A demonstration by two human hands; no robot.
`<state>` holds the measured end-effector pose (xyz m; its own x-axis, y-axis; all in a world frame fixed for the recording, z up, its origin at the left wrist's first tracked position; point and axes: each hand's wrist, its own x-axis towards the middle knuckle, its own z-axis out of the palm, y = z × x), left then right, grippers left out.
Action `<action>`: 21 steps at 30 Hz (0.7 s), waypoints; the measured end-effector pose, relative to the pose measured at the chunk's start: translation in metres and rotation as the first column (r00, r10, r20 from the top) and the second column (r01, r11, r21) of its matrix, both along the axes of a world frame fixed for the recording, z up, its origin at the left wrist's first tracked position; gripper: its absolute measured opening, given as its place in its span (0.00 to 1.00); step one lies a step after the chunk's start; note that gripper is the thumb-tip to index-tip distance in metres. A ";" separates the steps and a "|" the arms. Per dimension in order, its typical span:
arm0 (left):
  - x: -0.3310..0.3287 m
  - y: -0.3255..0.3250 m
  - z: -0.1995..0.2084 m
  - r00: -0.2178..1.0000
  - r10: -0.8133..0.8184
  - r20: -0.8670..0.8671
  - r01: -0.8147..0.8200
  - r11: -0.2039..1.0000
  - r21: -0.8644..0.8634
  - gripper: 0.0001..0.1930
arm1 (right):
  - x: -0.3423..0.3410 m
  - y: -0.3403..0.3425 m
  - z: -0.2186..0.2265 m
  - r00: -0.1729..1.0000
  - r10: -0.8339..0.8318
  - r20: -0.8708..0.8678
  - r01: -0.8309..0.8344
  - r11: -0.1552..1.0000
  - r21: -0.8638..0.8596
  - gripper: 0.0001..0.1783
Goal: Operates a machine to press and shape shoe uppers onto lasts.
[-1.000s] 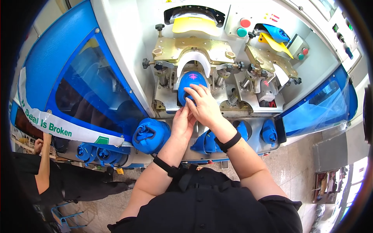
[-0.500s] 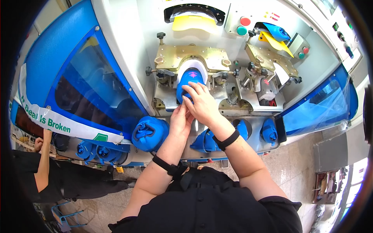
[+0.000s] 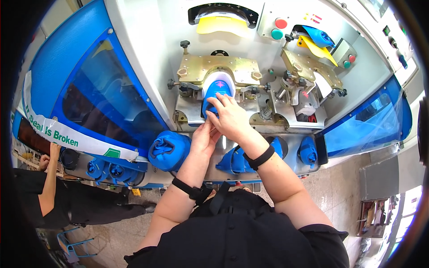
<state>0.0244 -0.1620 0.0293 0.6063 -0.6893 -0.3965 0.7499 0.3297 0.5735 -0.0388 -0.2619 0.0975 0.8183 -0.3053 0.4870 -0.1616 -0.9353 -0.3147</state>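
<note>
A blue shoe upper [image 3: 219, 90] with a pink mark on it sits in the curved white pad [image 3: 219, 76] of the left moulding station. Bent over its near end, my right hand [image 3: 229, 117] presses its fingers onto the blue material. Just below, my left hand [image 3: 204, 139] is closed at the upper's near edge, its fingertips meeting the right hand's. What the left fingertips pinch is partly hidden by the right hand. A brass-coloured clamp plate [image 3: 201, 67] with black knobs surrounds the pad.
A second station [image 3: 308, 67] stands to the right. Bundled blue uppers [image 3: 169, 151] and more blue pieces [image 3: 234, 161] lie on the front ledge. Red and green buttons [image 3: 277, 34] are on the back panel. Blue side guards flank the machine. Another person's arm [image 3: 50, 187] is at far left.
The whole view has shifted slightly. Both hands stay on the blue upper in nearly the same pose.
</note>
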 end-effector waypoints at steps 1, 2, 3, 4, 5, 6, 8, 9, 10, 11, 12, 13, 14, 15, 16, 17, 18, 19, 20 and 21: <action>0.000 0.000 -0.001 1.000 -0.004 -0.002 0.004 1.000 -0.003 0.17 | 0.000 -0.001 -0.001 1.000 -0.004 0.002 0.005 1.000 -0.019 0.23; -0.001 0.000 -0.001 1.000 -0.008 -0.004 0.008 1.000 -0.006 0.17 | -0.001 -0.002 -0.002 1.000 -0.009 0.004 0.009 0.999 -0.038 0.23; -0.001 0.002 -0.001 1.000 -0.017 0.002 0.017 1.000 -0.007 0.17 | -0.002 -0.001 -0.002 1.000 -0.010 -0.011 0.010 1.000 -0.026 0.24; -0.001 0.002 -0.001 1.000 -0.019 0.005 0.019 1.000 -0.003 0.17 | -0.002 -0.002 -0.002 1.000 -0.012 -0.008 0.012 1.000 -0.022 0.24; -0.001 0.002 0.000 0.999 -0.032 -0.001 0.032 0.999 0.003 0.17 | -0.003 -0.003 -0.002 1.000 -0.005 -0.012 0.005 1.000 -0.017 0.24; 0.000 0.003 0.000 0.999 -0.044 -0.006 0.045 0.999 0.011 0.16 | -0.003 -0.003 -0.003 1.000 0.002 -0.014 -0.002 1.000 -0.011 0.25; -0.002 0.005 -0.001 0.999 -0.048 -0.003 0.048 0.999 0.021 0.16 | -0.004 -0.002 -0.006 0.999 -0.010 -0.032 0.009 1.000 -0.024 0.25; -0.002 0.006 -0.003 0.999 -0.047 -0.005 0.047 0.999 0.027 0.16 | -0.005 -0.001 -0.006 0.998 -0.019 -0.056 0.016 0.999 -0.042 0.25; -0.003 0.007 -0.006 0.999 -0.050 0.000 0.050 0.998 0.033 0.16 | -0.007 0.000 -0.007 0.998 -0.022 -0.051 0.020 0.999 -0.036 0.25; -0.004 0.009 -0.010 0.998 -0.067 0.006 0.067 0.998 0.013 0.18 | -0.009 0.002 -0.009 0.998 -0.020 -0.053 0.017 0.998 -0.064 0.26; -0.004 0.008 -0.011 0.996 -0.089 0.013 0.090 0.996 -0.009 0.20 | -0.011 0.001 -0.009 0.998 -0.025 -0.054 0.020 0.995 -0.093 0.26; -0.004 0.008 -0.012 0.994 -0.106 0.019 0.106 0.994 -0.007 0.22 | -0.013 0.000 -0.010 0.999 -0.016 -0.048 0.012 0.996 -0.090 0.26; -0.005 0.008 -0.014 0.993 -0.117 0.021 0.117 0.993 -0.002 0.22 | -0.017 -0.003 -0.011 0.999 -0.027 -0.046 0.023 0.996 -0.085 0.26; -0.006 0.006 -0.012 0.992 -0.120 0.031 0.120 0.993 -0.002 0.23 | -0.021 -0.007 -0.011 1.000 0.029 -0.007 -0.029 0.999 -0.033 0.27; -0.007 0.004 -0.010 0.991 -0.126 0.039 0.126 0.992 0.000 0.23 | -0.027 -0.012 -0.012 0.996 0.080 0.035 -0.081 0.997 0.017 0.27; -0.007 0.003 -0.010 0.990 -0.138 0.041 0.138 0.990 -0.006 0.23 | -0.039 -0.017 -0.014 0.980 0.096 0.176 -0.107 0.993 0.049 0.23; -0.001 0.008 -0.017 0.984 -0.169 0.060 0.169 0.986 -0.001 0.23 | -0.053 -0.022 -0.015 0.982 0.078 0.172 -0.089 0.994 0.059 0.23; 0.001 0.013 -0.019 0.986 -0.150 0.074 0.152 0.988 -0.016 0.22 | -0.075 -0.029 -0.020 0.986 -0.001 0.168 -0.038 0.974 0.225 0.20; 0.002 0.018 -0.022 0.987 -0.132 0.087 0.135 0.990 -0.031 0.22 | -0.098 -0.036 -0.026 0.985 -0.080 0.151 0.016 0.923 0.383 0.17; -0.010 0.017 -0.013 0.992 -0.089 0.086 0.093 0.995 -0.044 0.22 | -0.126 -0.050 -0.037 0.966 -0.229 0.118 0.155 0.884 0.442 0.14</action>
